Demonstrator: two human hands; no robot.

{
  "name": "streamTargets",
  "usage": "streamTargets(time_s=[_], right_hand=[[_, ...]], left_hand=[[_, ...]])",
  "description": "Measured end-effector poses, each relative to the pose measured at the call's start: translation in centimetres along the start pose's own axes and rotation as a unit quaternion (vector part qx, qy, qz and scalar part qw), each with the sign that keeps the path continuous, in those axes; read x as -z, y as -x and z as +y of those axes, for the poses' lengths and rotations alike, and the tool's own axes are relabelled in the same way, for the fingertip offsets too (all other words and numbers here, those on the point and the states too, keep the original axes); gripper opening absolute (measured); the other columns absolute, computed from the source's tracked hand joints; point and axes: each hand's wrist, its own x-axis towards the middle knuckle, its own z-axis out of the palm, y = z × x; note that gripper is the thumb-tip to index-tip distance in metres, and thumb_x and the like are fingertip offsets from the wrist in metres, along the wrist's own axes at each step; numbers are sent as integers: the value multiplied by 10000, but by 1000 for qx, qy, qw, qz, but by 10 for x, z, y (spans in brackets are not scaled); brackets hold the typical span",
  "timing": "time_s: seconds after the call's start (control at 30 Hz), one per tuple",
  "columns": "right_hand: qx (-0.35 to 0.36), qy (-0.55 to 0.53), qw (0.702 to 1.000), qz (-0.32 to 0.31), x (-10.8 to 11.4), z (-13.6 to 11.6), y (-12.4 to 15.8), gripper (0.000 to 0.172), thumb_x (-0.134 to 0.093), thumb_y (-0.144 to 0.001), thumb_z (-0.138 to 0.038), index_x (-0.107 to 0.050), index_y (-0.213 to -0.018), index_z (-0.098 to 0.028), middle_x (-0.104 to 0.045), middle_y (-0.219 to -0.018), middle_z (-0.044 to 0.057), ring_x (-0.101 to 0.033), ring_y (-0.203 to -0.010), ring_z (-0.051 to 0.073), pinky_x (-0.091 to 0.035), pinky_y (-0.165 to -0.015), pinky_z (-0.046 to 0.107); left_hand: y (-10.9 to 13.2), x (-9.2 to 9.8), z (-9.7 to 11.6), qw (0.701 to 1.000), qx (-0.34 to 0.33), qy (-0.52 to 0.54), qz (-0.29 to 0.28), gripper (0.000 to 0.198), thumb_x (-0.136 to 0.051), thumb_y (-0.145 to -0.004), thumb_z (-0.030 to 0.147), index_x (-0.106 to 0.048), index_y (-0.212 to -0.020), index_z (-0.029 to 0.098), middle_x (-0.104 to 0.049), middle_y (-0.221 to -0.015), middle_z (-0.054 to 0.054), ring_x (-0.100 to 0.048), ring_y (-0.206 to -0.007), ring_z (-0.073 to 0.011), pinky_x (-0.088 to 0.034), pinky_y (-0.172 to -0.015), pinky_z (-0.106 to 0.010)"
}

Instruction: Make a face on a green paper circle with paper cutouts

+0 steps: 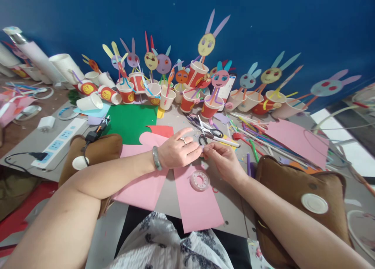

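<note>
My left hand (181, 148), with a ring and a bangle at the wrist, reaches in over pink paper (143, 187), back side up. Its fingertips meet those of my right hand (222, 159), whose thumb and forefinger are pinched together. Something small sits between the fingertips, too hidden to name. Just below the hands, a roll of clear tape (199, 180) lies on a pink paper strip (202, 218). Black-handled scissors (202, 130) lie open just beyond my fingers.
Paper cups with rabbit-faced figures (206, 45) line the blue wall. Brown cushions (299, 206) flank my arms. A power strip (63, 142) is at left, green paper (131, 122) behind the pink sheet, and coloured pipe cleaners (258, 136) and a pink sheet (299, 140) at right.
</note>
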Motion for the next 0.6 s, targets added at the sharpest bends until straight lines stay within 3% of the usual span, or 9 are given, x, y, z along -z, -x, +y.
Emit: streamTargets(time_s=[0.07,0.13,0.23,0.3,0.4,0.47,0.6], right_hand=[[-4,-7,1000,13,0,-1,-1,296,-753,-791,-460,-674,-667,-203,-626,-635,-3,-547,-627,130,-425,-638,277],[-6,-10,1000,22,0,-2,-1,294,-766,-776,-467,-680,-671,-206,-633,-637,1,-551,-625,134,-436,-635,280],[-11,-5,1000,21,0,-2,-2,291,-774,-762,-476,-691,-684,-209,-652,-654,12,-557,-628,138,-450,-629,283],[-16,2,1000,19,0,-1,-3,297,-774,-758,-486,-693,-691,-208,-661,-663,19,-562,-629,143,-459,-622,285],[-15,18,1000,19,0,-1,-2,322,-768,-752,-507,-683,-685,-204,-664,-662,24,-567,-622,148,-467,-611,287],[-12,31,999,16,-1,-1,-2,329,-762,-754,-510,-680,-682,-201,-663,-652,23,-564,-606,143,-463,-598,282],[-8,56,998,13,-2,-3,-1,316,-753,-770,-487,-684,-674,-194,-665,-633,19,-554,-577,131,-438,-564,263]], left_hand=[[-1,-1,-2,996,58,64,-8,155,-534,-905,116,-669,-946,181,-736,-844,-9,-666,-779,-141,-463,-1055,-465],[-2,-1,-5,973,168,158,-16,181,-535,-880,109,-676,-966,185,-749,-891,-15,-672,-790,-140,-469,-1035,-454],[-7,0,-8,880,354,317,-34,201,-520,-865,118,-688,-963,166,-756,-913,-42,-684,-824,-144,-537,-835,-324],[-10,3,-8,803,430,408,-59,181,-525,-891,183,-693,-952,149,-753,-914,-61,-684,-845,-149,-515,-686,-246],[-14,6,-7,730,463,493,-99,264,-534,-937,335,-690,-863,134,-736,-860,-58,-663,-811,-139,-484,-649,-220],[-15,7,-6,706,461,523,-127,300,-569,-926,383,-685,-813,131,-721,-818,-46,-647,-776,-128,-482,-665,-220],[-14,7,-4,679,469,540,-166,181,-689,-840,310,-699,-825,130,-719,-812,-39,-635,-748,-116,-480,-667,-217]])
